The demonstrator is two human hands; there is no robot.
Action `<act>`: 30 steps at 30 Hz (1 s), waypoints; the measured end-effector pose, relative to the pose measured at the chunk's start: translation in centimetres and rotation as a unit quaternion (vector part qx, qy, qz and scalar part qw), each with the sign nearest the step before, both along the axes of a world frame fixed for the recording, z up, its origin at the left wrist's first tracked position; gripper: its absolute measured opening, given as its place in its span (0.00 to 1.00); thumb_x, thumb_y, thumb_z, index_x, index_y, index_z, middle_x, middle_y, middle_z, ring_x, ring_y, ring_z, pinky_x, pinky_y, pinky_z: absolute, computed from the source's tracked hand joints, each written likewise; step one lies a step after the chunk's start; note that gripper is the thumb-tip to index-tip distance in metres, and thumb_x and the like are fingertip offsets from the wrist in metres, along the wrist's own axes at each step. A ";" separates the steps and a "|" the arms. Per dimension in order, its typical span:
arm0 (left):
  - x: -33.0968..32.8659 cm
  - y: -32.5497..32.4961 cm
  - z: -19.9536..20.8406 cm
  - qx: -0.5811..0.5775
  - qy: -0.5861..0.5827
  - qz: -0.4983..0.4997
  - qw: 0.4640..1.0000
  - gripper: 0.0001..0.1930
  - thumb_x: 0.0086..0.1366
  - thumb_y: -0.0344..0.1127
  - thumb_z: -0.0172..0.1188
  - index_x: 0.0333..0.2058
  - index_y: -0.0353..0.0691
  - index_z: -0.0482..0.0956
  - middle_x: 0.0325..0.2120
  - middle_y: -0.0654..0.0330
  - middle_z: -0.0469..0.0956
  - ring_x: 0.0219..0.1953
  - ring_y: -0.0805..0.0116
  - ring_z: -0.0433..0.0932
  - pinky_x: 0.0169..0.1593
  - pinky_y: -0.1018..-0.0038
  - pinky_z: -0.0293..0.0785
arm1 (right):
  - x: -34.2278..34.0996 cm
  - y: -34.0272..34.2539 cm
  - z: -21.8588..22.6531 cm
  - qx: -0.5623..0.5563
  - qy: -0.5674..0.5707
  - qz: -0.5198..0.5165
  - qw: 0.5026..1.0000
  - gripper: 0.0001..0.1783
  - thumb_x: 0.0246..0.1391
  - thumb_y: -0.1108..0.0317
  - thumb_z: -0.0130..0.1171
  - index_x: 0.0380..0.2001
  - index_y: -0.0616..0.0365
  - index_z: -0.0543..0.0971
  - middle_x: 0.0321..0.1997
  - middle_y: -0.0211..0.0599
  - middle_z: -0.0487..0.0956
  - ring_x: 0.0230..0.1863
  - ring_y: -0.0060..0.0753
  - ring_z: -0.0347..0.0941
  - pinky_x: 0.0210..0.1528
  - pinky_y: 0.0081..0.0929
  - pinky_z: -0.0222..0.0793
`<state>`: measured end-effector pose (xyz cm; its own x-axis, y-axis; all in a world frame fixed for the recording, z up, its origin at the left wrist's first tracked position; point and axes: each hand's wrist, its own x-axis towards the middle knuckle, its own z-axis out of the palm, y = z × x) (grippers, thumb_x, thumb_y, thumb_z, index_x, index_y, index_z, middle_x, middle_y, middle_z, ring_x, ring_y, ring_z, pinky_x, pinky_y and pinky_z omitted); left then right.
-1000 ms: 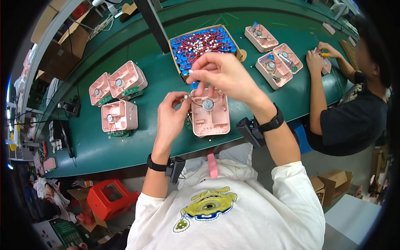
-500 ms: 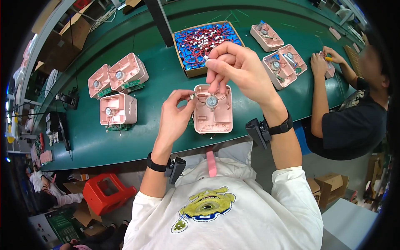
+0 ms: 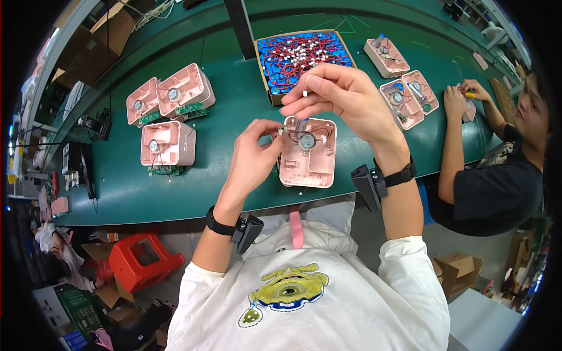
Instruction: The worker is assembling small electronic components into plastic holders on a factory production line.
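A pink plastic housing lies open on the bench before me, with a round speaker and thin dark wires inside. At its upper left edge my left hand is closed, thumb and forefinger pinching a small wire connector. My right hand is raised over the housing's top, its thumb and forefinger together by a small white plug. Beneath those fingers a blue cylindrical battery shows at the housing's top edge; whether it hangs or rests there I cannot tell.
Behind my right hand stands a cardboard box of blue batteries with red leads. More pink housings with green circuit boards sit at the left, others at the right. A co-worker works at the right. A red stool stands below.
My right hand has shifted slightly and tilted, its lower fingers now extended to the left. The blue battery has come into view beneath it. My left hand keeps its pinch.
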<state>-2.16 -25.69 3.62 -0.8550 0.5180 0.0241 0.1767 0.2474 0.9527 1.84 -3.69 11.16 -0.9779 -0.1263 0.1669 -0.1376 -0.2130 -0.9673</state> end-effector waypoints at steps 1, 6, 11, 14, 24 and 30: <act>0.0 0.0 0.0 -0.003 -0.003 0.001 1.000 0.13 0.66 0.26 0.63 0.47 0.25 0.80 0.42 0.53 0.77 0.50 0.64 0.80 0.50 0.67 0.86 | 0.0 0.0 0.1 0.000 -0.001 0.001 1.000 0.16 0.76 0.66 0.50 0.48 0.71 0.80 0.47 0.54 0.85 0.48 0.42 0.87 0.49 0.28 0.85; -0.3 0.0 -0.4 0.011 -0.001 0.001 1.000 0.13 0.66 0.27 0.63 0.47 0.25 0.80 0.41 0.54 0.77 0.49 0.65 0.80 0.50 0.68 0.86 | 0.1 -0.3 0.4 0.034 0.014 -0.010 0.999 0.14 0.74 0.70 0.53 0.49 0.71 0.81 0.47 0.52 0.86 0.50 0.42 0.87 0.52 0.29 0.85; 0.2 -0.1 -0.1 -0.008 -0.009 0.002 1.000 0.13 0.67 0.28 0.64 0.46 0.25 0.81 0.41 0.54 0.78 0.48 0.65 0.80 0.50 0.68 0.86 | 0.2 -0.5 0.5 0.055 0.073 -0.042 0.995 0.11 0.70 0.75 0.55 0.49 0.71 0.82 0.47 0.50 0.86 0.49 0.41 0.87 0.52 0.30 0.86; -0.4 0.0 -0.1 0.002 0.008 -0.001 1.000 0.13 0.68 0.29 0.64 0.46 0.26 0.81 0.40 0.54 0.78 0.47 0.66 0.81 0.50 0.68 0.86 | 0.0 -0.7 0.1 0.057 0.077 -0.053 0.994 0.11 0.69 0.78 0.57 0.49 0.71 0.82 0.46 0.50 0.86 0.48 0.39 0.87 0.51 0.30 0.86; 0.0 0.1 -0.8 0.037 0.000 0.002 0.999 0.11 0.68 0.28 0.65 0.46 0.26 0.82 0.40 0.56 0.78 0.45 0.67 0.81 0.49 0.69 0.86 | 2.0 -1.9 -0.5 0.101 0.008 -0.068 0.993 0.08 0.63 0.82 0.62 0.45 0.71 0.82 0.40 0.46 0.87 0.43 0.34 0.87 0.47 0.27 0.87; -0.1 0.4 -0.8 0.029 0.011 0.006 1.000 0.11 0.68 0.28 0.65 0.45 0.27 0.82 0.40 0.56 0.78 0.45 0.67 0.81 0.48 0.69 0.86 | 1.2 -1.9 0.4 0.060 0.040 -0.073 0.995 0.07 0.63 0.81 0.63 0.43 0.70 0.81 0.40 0.47 0.86 0.43 0.36 0.88 0.46 0.27 0.87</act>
<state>-2.27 -25.29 2.82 -0.8599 0.5053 0.0723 0.1949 0.1942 0.9614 3.04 -5.60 11.54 -0.9713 -0.0067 0.2379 -0.2369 -0.0686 -0.9691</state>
